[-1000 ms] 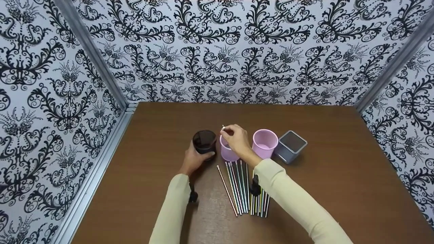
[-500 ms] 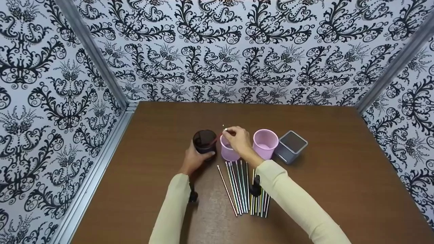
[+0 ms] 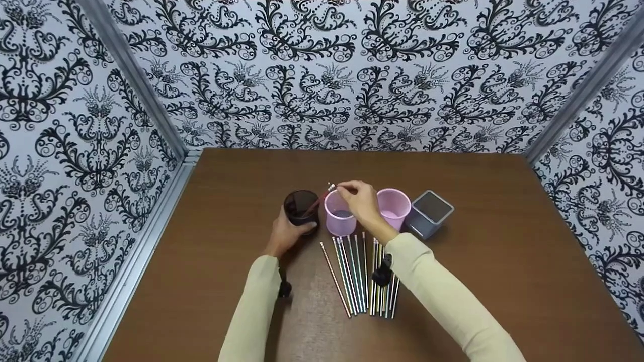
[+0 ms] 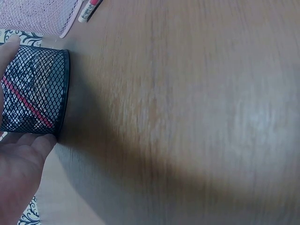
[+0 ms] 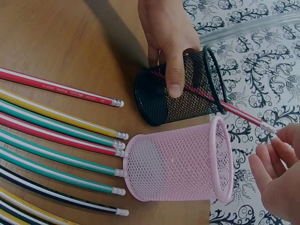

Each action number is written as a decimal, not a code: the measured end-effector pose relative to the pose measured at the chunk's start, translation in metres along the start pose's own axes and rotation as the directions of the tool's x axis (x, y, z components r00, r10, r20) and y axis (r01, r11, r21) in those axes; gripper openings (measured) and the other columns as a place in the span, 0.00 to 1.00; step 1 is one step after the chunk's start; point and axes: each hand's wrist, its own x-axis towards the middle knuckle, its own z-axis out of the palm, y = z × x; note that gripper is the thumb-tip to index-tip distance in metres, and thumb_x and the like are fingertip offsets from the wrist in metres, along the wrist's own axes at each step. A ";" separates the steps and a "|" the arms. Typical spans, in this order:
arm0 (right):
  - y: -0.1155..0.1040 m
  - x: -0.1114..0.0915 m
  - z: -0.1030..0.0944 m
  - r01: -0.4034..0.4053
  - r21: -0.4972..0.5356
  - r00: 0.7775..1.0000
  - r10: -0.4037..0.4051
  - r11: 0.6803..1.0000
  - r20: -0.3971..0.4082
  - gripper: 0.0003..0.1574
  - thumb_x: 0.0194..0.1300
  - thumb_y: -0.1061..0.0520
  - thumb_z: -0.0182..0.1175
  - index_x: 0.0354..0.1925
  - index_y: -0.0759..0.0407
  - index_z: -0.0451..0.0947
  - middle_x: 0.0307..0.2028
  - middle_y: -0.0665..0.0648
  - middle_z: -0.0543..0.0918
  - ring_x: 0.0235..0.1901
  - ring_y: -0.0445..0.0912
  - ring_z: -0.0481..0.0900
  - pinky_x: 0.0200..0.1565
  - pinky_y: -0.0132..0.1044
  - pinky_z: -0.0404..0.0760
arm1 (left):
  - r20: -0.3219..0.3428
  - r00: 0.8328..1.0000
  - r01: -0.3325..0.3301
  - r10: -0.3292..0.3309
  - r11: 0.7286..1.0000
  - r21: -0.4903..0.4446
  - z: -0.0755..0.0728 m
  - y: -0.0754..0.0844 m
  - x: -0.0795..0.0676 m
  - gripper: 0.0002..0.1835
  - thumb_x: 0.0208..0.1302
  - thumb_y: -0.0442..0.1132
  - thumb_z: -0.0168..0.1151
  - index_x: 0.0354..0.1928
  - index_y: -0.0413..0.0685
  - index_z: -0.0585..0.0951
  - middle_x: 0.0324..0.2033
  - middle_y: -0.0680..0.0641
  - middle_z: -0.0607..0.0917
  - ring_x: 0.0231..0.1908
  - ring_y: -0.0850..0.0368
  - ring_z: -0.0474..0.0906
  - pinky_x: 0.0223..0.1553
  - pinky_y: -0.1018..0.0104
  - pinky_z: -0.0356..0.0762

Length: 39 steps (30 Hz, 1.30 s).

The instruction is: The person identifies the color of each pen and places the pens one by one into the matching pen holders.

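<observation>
The red pencil leans in the black cup, a bit left of the middle of the head picture. Its long way runs from low inside the cup up and to the right, so the rubber end points at the right hand. That hand is the nearer one to this end, and its fingertips are right by it; I cannot tell if they pinch it or have let go. The left hand is wrapped around the cup, thumb on the near side.

Now the counting: one black cup, two pink cups and one square grey cup, all on the brown counter. Seven loose pencils show their ends at the left of the right wrist picture: two red, one yellow, three green, one black. More pencils sit in the lower left corner, cut off, so I cannot count them. At least one pencil is in the black cup, maybe more
</observation>
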 end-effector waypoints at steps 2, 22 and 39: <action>0.000 0.000 -0.003 -0.005 0.012 1.000 0.005 1.000 -0.002 0.12 0.65 0.56 0.65 0.44 0.61 0.87 0.48 0.62 0.88 0.52 0.55 0.84 0.57 0.46 0.79 | -0.002 1.000 -0.007 0.007 1.000 -0.002 0.000 0.000 0.001 0.52 0.47 0.47 0.81 0.71 0.41 0.63 0.61 0.34 0.79 0.63 0.40 0.76 0.66 0.48 0.71; 0.007 -0.027 -0.025 0.116 0.098 0.992 -0.120 0.988 0.034 0.11 0.63 0.63 0.66 0.43 0.67 0.85 0.42 0.65 0.86 0.45 0.55 0.84 0.53 0.44 0.82 | 0.003 1.000 0.009 -0.009 1.000 -0.001 0.000 0.002 -0.001 0.53 0.47 0.49 0.81 0.72 0.43 0.62 0.62 0.34 0.79 0.63 0.41 0.76 0.67 0.48 0.71; 0.038 -0.056 -0.057 0.103 -0.147 0.992 -0.092 0.984 0.085 0.04 0.58 0.66 0.66 0.33 0.66 0.86 0.34 0.62 0.89 0.34 0.53 0.86 0.41 0.44 0.84 | -0.009 1.000 -0.024 0.024 0.999 -0.035 0.002 0.000 -0.003 0.53 0.47 0.46 0.81 0.72 0.40 0.61 0.63 0.34 0.77 0.65 0.40 0.74 0.69 0.48 0.69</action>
